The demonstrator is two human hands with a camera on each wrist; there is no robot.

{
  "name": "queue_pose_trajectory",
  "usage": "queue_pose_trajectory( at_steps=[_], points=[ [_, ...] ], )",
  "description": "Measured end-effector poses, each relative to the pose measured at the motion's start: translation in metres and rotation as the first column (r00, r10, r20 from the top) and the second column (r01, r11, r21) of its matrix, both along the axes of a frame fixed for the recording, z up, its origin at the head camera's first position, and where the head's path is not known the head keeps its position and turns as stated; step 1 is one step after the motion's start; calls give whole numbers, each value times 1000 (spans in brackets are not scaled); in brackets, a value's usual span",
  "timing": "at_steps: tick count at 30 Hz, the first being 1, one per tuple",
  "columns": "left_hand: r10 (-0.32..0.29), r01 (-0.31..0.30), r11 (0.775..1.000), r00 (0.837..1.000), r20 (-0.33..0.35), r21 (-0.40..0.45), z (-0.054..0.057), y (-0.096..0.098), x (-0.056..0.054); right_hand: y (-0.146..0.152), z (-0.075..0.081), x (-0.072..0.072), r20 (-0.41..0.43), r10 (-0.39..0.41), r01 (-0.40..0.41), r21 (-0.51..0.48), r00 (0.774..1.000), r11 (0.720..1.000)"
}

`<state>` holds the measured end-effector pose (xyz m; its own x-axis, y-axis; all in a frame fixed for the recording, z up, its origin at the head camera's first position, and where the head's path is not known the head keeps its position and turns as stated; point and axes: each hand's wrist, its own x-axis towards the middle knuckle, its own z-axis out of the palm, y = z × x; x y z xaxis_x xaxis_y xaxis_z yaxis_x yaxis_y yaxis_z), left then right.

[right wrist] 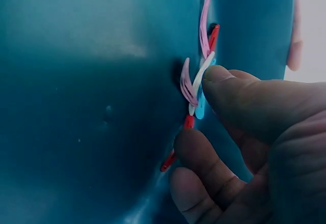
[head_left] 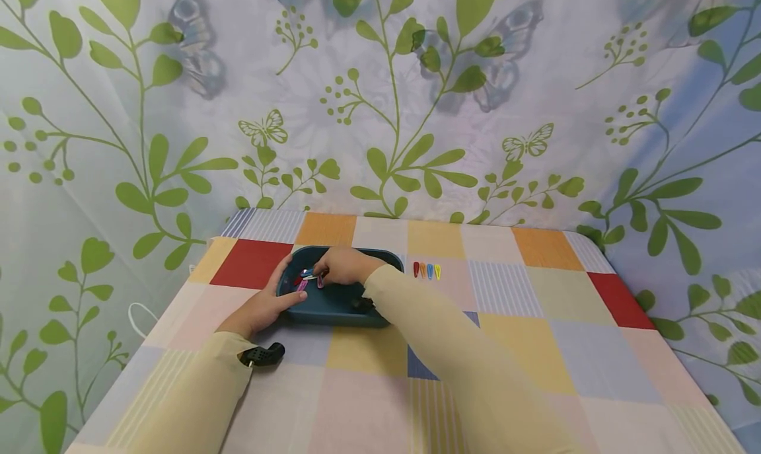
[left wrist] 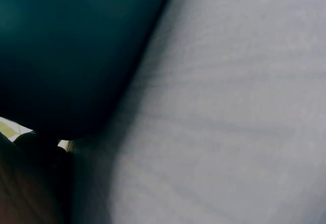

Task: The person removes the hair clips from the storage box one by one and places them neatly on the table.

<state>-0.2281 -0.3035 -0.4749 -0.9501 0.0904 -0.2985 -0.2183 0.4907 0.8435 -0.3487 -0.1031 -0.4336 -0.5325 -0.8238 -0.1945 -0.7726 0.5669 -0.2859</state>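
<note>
A dark teal tray (head_left: 341, 320) holds several snap hair clips. My left hand (head_left: 258, 310) grips its near left corner, thumb over the near rim and fingers along the outer left wall. My right hand (head_left: 346, 265) reaches into the tray's left end with fingers curled. In the right wrist view its thumb tip touches a white clip (right wrist: 202, 75) and a blue clip (right wrist: 200, 107); the index fingertip is hidden, so a firm pinch cannot be confirmed. Pink clips (right wrist: 205, 25) and red clips (right wrist: 169, 161) lie around them. The left wrist view shows mainly the tray's outer wall (left wrist: 66, 56).
Right of the tray, a red clip (head_left: 417, 269), an orange clip (head_left: 423, 270), a blue clip (head_left: 431, 271) and a yellow clip (head_left: 437, 271) stand in a row. Under everything lies a patchwork cloth (head_left: 523, 348). A leafy curtain (head_left: 380, 110) hangs behind; a white cable (head_left: 138, 315) loops at left.
</note>
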Motion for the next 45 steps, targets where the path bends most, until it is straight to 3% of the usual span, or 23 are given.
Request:
queue_pose_trajectory(
  at_steps=[15, 28, 32, 37, 45],
  points=[
    [-1, 1, 999, 1000, 4, -32, 1, 1, 2, -5, -9, 1, -7, 48, -47, 47, 999, 998],
    [11, -11, 1000, 1000, 8, 7, -1, 0, 5, -9, -14, 5, -110, 86, -75, 102, 990, 992],
    [16, -16, 1000, 1000, 13, 6, -1, 1, 5, -9, -16, 4, -148, 98, -88, 69, 984, 994],
    [11, -11, 1000, 1000, 11, -29, 1, 2, 2, -5, -16, 1, -119, 40, -42, -14, 992, 999],
    [6, -6, 1000, 1000, 6, -23, 3, 1, 0, -6, -11, 1, -94, 44, -45, -14, 995, 999]
  ],
)
